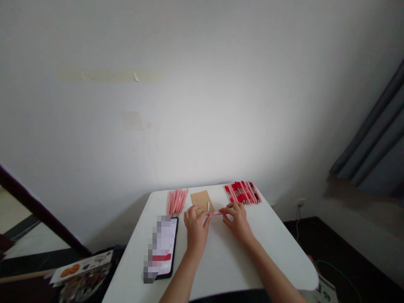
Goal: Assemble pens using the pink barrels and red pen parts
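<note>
Over the middle of the white table, my left hand (196, 225) and my right hand (237, 221) hold a slim pink pen (216, 213) level between them. The fingertips of my left hand pinch its left end, and those of my right hand close on its right end. Just beyond my left fingertips shows a thin white stick (208, 206); whether my fingers touch it, I cannot tell. Behind it lies a piece of brown paper (199, 198), partly covered by my left hand.
Several pink pens (177, 202) lie at the table's far left. A row of red, pink and black pens (243, 192) is at the far right. A phone (164, 246) lies left of my left arm on the white table (271, 244), whose far edge meets the wall (202, 105).
</note>
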Available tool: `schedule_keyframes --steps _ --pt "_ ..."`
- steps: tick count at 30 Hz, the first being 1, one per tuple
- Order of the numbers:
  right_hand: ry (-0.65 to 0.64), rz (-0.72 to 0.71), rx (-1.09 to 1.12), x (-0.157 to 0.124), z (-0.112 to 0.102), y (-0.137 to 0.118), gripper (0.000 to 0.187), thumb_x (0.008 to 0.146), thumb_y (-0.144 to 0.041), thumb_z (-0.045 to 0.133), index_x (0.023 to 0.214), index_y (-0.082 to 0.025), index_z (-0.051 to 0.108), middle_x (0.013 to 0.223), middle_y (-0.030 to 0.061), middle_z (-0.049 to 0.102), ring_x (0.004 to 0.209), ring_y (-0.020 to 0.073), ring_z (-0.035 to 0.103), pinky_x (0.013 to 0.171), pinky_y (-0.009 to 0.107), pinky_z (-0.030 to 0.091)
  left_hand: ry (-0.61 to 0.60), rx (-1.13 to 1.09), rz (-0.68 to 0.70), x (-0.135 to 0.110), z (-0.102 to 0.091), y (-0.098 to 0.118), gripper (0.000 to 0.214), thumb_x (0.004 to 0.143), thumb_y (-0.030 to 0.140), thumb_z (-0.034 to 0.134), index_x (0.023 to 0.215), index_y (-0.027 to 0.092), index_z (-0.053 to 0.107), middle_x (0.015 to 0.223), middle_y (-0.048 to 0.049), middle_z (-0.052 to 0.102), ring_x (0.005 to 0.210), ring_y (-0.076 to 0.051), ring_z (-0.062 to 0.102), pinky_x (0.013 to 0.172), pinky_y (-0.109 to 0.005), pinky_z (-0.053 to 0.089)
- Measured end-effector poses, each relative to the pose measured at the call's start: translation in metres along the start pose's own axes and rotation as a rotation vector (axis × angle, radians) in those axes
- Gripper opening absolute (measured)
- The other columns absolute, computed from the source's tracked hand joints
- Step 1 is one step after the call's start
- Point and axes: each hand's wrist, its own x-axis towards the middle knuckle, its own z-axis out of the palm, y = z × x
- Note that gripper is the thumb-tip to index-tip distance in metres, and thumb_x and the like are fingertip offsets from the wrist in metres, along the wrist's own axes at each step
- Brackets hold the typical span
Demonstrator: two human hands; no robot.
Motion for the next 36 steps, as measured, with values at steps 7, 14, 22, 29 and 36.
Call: schedule_keyframes --steps 7,14,22,29,36 --pt "-0.054 -0.062 -0.007 0.0 -0.001 -0.001 0.023 0.084 -0.02 0.058 0.099 -0.033 0.071 0.097 0.0056 0.061 0.1 0.0235 0.05 0.09 0.041 0.04 -0.01 -0.043 0.017 0.001 0.001 0.001 0.01 0.079 0.027 0.062 0.081 0.026 0.071 0.107 -0.006 0.057 0.109 -0.024 0.049 0.096 -0.048 0.043" --pt "-0.081 -0.057 0.003 0.0 0.003 0.0 0.021 0.085 -0.024 0.06 0.099 -0.036 0.072 0.091 0.0048 0.064 0.097 0.0233 0.052 0.088 0.039 0.04 0.006 -0.074 0.006 0.001 0.001 -0.001 0.008 0.077 0.029 0.064 0.08 0.024 0.07 0.107 -0.0065 0.058 0.108 -0.024 0.049 0.095 -0.048 0.044" --pt "-0.034 -0.01 0.132 0.004 0.0 0.003 0.021 0.089 -0.029 0.054 0.1 -0.026 0.071 0.087 0.0064 0.068 0.09 0.0223 0.055 0.083 0.036 0.043 0.006 -0.012 -0.004 0.0 0.002 -0.004 0.012 0.075 0.028 0.067 0.085 0.023 0.069 0.108 -0.0067 0.057 0.109 -0.025 0.049 0.096 -0.05 0.041" --pt "0.115 0.095 0.336 0.005 0.0 0.003 0.023 0.087 -0.036 0.052 0.096 -0.021 0.068 0.09 0.0079 0.068 0.089 0.0218 0.06 0.086 0.038 0.046 -0.015 0.097 -0.034 0.0 -0.004 -0.001 0.01 0.072 0.027 0.069 0.082 0.024 0.069 0.107 -0.0059 0.058 0.108 -0.026 0.048 0.097 -0.051 0.036" --pt "0.143 0.118 0.3 0.005 -0.001 0.004 0.029 0.089 -0.04 0.05 0.098 -0.019 0.068 0.091 0.0096 0.068 0.09 0.0226 0.06 0.084 0.038 0.046 -0.055 0.202 -0.069 0.0 -0.011 0.008 0.011 0.07 0.03 0.069 0.078 0.022 0.068 0.108 -0.0066 0.059 0.111 -0.027 0.045 0.103 -0.057 0.027"
